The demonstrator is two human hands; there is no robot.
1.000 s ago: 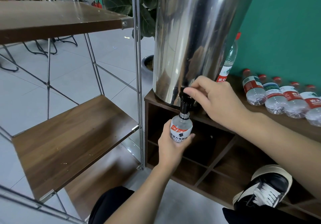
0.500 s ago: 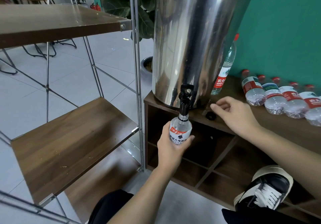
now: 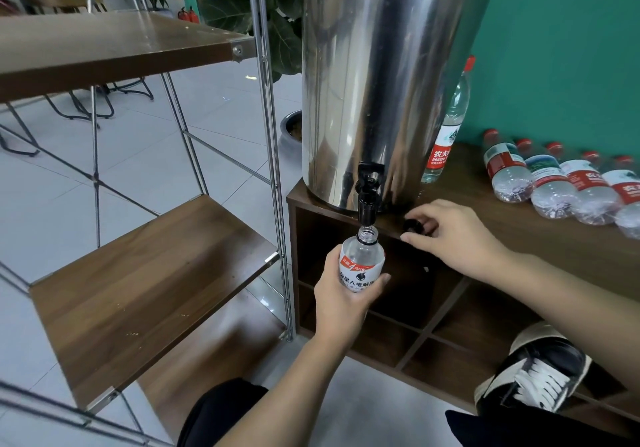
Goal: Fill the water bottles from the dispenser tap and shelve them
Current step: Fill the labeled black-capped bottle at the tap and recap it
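**A:** ok so where's the bottle at? Left hand (image 3: 341, 299) has its fingers wrapped round a small clear bottle (image 3: 361, 263) with a white, red and black label, held upright right under the black tap (image 3: 367, 193) of the big steel dispenser (image 3: 377, 75). The open neck sits just below the spout, not quite touching it.

**B:** yep, no cap on it. The black cap (image 3: 412, 226) is on the wooden cabinet top (image 3: 540, 224), just right of the tap. Right hand (image 3: 457, 235) is there with curled fingers around that cap, fingertips on it.

**A:** actually gripping it or only touching?

**B:** looks like a light pinch to me, thumb underneath at the cabinet edge.

**A:** other bottles?

**B:** one red-capped bottle (image 3: 450, 124) stands upright just behind and right of the dispenser, against the teal wall. A row of red-label bottles (image 3: 554, 186) lies on its side further right of the dispenser, on the same top. Left of the dispenser there's a metal-frame rack with wooden shelves (image 3: 145, 290).
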